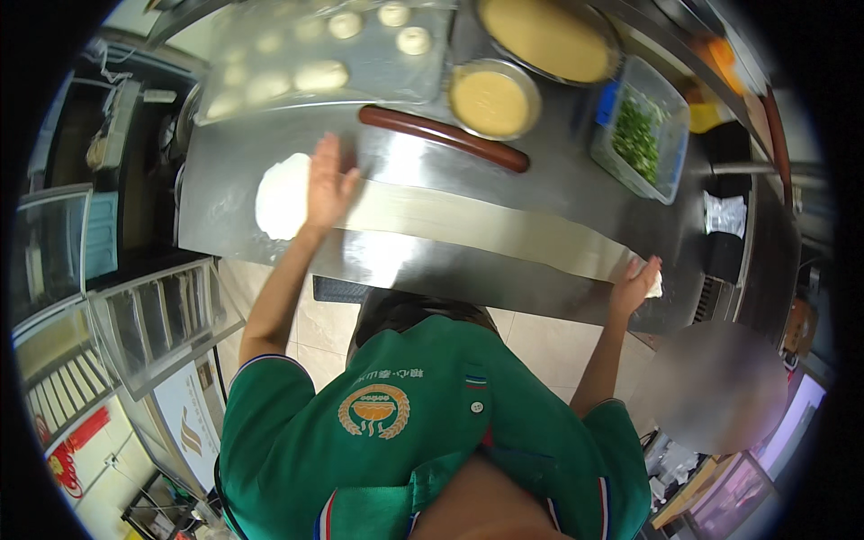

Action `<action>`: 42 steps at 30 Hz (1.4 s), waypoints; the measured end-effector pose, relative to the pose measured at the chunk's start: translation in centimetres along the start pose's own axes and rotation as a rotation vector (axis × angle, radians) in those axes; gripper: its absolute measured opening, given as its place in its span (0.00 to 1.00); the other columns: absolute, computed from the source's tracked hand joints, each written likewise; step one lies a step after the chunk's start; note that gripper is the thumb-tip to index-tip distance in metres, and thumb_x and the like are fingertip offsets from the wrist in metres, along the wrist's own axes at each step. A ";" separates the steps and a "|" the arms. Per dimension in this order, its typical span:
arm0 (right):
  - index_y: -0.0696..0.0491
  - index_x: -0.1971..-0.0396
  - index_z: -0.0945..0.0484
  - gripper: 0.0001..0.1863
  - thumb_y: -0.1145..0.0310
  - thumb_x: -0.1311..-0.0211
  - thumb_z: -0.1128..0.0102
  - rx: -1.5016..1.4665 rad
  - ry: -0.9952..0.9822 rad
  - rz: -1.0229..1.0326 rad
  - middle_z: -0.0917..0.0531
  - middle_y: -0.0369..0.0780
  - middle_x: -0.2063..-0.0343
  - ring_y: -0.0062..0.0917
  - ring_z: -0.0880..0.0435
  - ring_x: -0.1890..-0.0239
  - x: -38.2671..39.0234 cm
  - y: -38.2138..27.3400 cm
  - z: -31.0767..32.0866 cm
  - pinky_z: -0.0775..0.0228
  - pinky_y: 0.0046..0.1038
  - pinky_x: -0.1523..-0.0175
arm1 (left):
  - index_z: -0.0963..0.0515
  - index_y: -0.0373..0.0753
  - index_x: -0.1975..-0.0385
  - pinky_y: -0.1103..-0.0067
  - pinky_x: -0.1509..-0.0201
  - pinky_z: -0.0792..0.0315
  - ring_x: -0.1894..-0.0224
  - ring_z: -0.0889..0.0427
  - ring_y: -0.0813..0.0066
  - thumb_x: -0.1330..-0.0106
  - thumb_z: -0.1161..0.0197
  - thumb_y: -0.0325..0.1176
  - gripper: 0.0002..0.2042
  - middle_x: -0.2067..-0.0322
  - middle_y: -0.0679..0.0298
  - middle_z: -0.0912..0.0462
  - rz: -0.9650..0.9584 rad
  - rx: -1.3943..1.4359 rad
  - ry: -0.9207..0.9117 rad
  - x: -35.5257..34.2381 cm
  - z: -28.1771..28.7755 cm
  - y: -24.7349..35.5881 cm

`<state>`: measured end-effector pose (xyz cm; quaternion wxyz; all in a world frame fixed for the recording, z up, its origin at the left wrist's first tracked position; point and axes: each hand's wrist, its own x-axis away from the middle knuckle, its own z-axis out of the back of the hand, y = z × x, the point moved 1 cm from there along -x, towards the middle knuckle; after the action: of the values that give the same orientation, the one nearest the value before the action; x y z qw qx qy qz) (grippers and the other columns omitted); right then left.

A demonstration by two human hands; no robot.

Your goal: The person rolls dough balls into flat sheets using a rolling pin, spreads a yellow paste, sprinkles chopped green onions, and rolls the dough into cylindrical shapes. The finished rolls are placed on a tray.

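A long, thin, pale dough strip (486, 223) crosses the steel table (220, 148), ending white at left. The left hand (330, 184) spreads flat over it, thumb apart; whether the right hand's (635, 285) fingers clamp its other end, I cannot tell.

Both bare forearms (286, 283) extend forward from the torso (441, 396), diverging to either side. The left hand (329, 184), ahead and to the left of the torso, is palm down, with fingers extended and thumb apart. The right hand (637, 286), ahead and to the right of the torso, has bent fingers; its grip is indistinct.
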<state>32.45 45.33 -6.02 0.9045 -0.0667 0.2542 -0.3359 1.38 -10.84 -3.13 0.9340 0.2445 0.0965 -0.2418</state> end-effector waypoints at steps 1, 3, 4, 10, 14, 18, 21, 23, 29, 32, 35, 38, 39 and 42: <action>0.62 0.35 0.36 0.30 0.57 0.29 0.48 -0.137 -0.068 0.001 0.33 0.56 0.35 0.48 0.36 0.31 0.1 -3.8 -0.9 0.44 0.43 0.29 | 0.46 0.34 0.28 0.58 0.25 0.50 0.27 0.44 0.49 0.34 0.37 0.38 0.37 0.28 0.50 0.43 0.028 -0.142 -0.022 -0.1 2.2 -3.3; 0.62 0.37 0.33 0.27 0.61 0.30 0.45 -0.255 -0.259 0.139 0.31 0.54 0.36 0.48 0.34 0.32 0.0 -13.9 -3.1 0.45 0.43 0.29 | 0.48 0.37 0.27 0.55 0.23 0.56 0.24 0.49 0.57 0.30 0.46 0.51 0.37 0.26 0.55 0.47 0.059 -0.330 -0.102 2.4 3.9 -10.9; 0.62 0.39 0.31 0.26 0.64 0.32 0.43 -0.227 -0.381 0.273 0.29 0.53 0.37 0.47 0.33 0.33 -0.2 -18.8 -4.2 0.45 0.43 0.29 | 0.49 0.38 0.26 0.55 0.23 0.59 0.24 0.51 0.59 0.30 0.49 0.55 0.38 0.26 0.56 0.48 0.074 -0.399 -0.173 4.0 3.9 -13.5; 0.55 0.46 0.23 0.20 0.66 0.36 0.41 -0.170 -0.325 0.564 0.19 0.47 0.51 0.42 0.21 0.47 -4.5 -38.1 -9.1 0.36 0.43 0.35 | 0.52 0.36 0.26 0.55 0.23 0.64 0.23 0.54 0.57 0.31 0.48 0.58 0.42 0.26 0.53 0.51 0.092 -0.196 -0.164 3.8 2.9 -14.4; 0.54 0.54 0.17 0.14 0.67 0.38 0.39 -0.155 -0.528 0.378 0.14 0.48 0.62 0.43 0.17 0.55 -4.9 -39.0 -9.4 0.32 0.42 0.39 | 0.42 0.33 0.31 0.55 0.25 0.53 0.27 0.48 0.45 0.34 0.37 0.44 0.36 0.29 0.46 0.46 0.216 0.239 0.130 3.2 3.3 -14.5; 0.56 0.54 0.17 0.18 0.61 0.28 0.51 -0.494 -0.625 -0.076 0.16 0.52 0.56 0.46 0.18 0.49 -8.9 -40.9 -6.9 0.33 0.40 0.38 | 0.27 0.38 0.41 0.68 0.44 0.25 0.41 0.25 0.55 0.42 0.35 0.22 0.25 0.41 0.50 0.28 -0.050 0.568 -0.002 -3.9 3.7 -3.1; 0.58 0.49 0.20 0.24 0.54 0.25 0.57 -0.310 -0.438 -0.040 0.20 0.54 0.48 0.47 0.22 0.43 -12.8 -38.9 -11.2 0.34 0.40 0.37 | 0.29 0.34 0.41 0.75 0.60 0.21 0.63 0.15 0.67 0.32 0.40 0.29 0.20 0.58 0.55 0.17 0.169 1.008 -0.258 -10.7 -1.0 4.7; 0.56 0.43 0.25 0.25 0.53 0.26 0.57 -0.154 -0.595 -0.178 0.20 0.54 0.48 0.46 0.20 0.45 -14.5 -37.9 -14.3 0.31 0.36 0.39 | 0.35 0.31 0.37 0.77 0.71 0.21 0.75 0.15 0.69 0.28 0.43 0.31 0.22 0.69 0.57 0.15 0.501 1.222 -0.553 -14.4 -5.1 7.9; 0.55 0.48 0.20 0.21 0.56 0.27 0.54 -0.419 -0.780 -0.204 0.16 0.51 0.53 0.42 0.18 0.50 -13.9 -39.1 -16.2 0.29 0.34 0.45 | 0.37 0.29 0.46 0.75 0.82 0.22 0.80 0.15 0.65 0.29 0.49 0.27 0.15 0.75 0.50 0.17 0.603 1.191 -0.537 -16.3 -8.1 10.2; 0.56 0.53 0.18 0.19 0.60 0.28 0.53 -0.402 -0.840 0.023 0.15 0.49 0.58 0.41 0.16 0.54 -11.5 -41.4 -11.4 0.28 0.34 0.49 | 0.34 0.30 0.56 0.75 0.84 0.23 0.82 0.15 0.64 0.31 0.50 0.24 0.08 0.77 0.52 0.18 0.568 1.127 -0.369 -14.9 -8.9 8.8; 0.57 0.54 0.18 0.16 0.64 0.30 0.51 -0.256 -0.944 0.154 0.14 0.50 0.61 0.40 0.15 0.58 -11.4 -39.5 -11.8 0.27 0.35 0.51 | 0.35 0.31 0.63 0.75 0.85 0.24 0.81 0.14 0.63 0.31 0.50 0.23 0.03 0.79 0.53 0.20 0.573 1.159 -0.406 -14.7 -9.6 9.9; 0.57 0.53 0.19 0.16 0.69 0.35 0.51 -0.173 -0.868 0.196 0.15 0.51 0.61 0.42 0.16 0.56 -13.0 -39.0 -12.1 0.27 0.36 0.50 | 0.35 0.32 0.66 0.75 0.85 0.24 0.80 0.14 0.62 0.31 0.49 0.23 0.03 0.79 0.53 0.20 0.662 1.251 -0.464 -15.0 -9.4 10.7; 0.57 0.53 0.19 0.16 0.70 0.36 0.51 -0.169 -0.804 0.198 0.15 0.51 0.60 0.42 0.16 0.55 -13.7 -39.5 -11.9 0.28 0.37 0.50 | 0.35 0.32 0.67 0.76 0.85 0.24 0.80 0.13 0.62 0.31 0.48 0.23 0.04 0.79 0.53 0.20 0.698 1.282 -0.468 -15.2 -9.2 10.6; 0.56 0.50 0.20 0.18 0.74 0.38 0.52 -0.239 -1.086 0.131 0.16 0.53 0.57 0.46 0.18 0.52 -13.8 -41.9 -10.2 0.28 0.40 0.48 | 0.36 0.33 0.68 0.75 0.85 0.23 0.79 0.13 0.61 0.30 0.48 0.24 0.05 0.78 0.53 0.20 0.725 1.320 -0.436 -15.2 -8.8 10.2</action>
<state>-5.65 22.62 3.14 0.9107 -0.3164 -0.2080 -0.1652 -7.23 7.50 -2.01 0.6139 0.7123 -0.3389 0.0285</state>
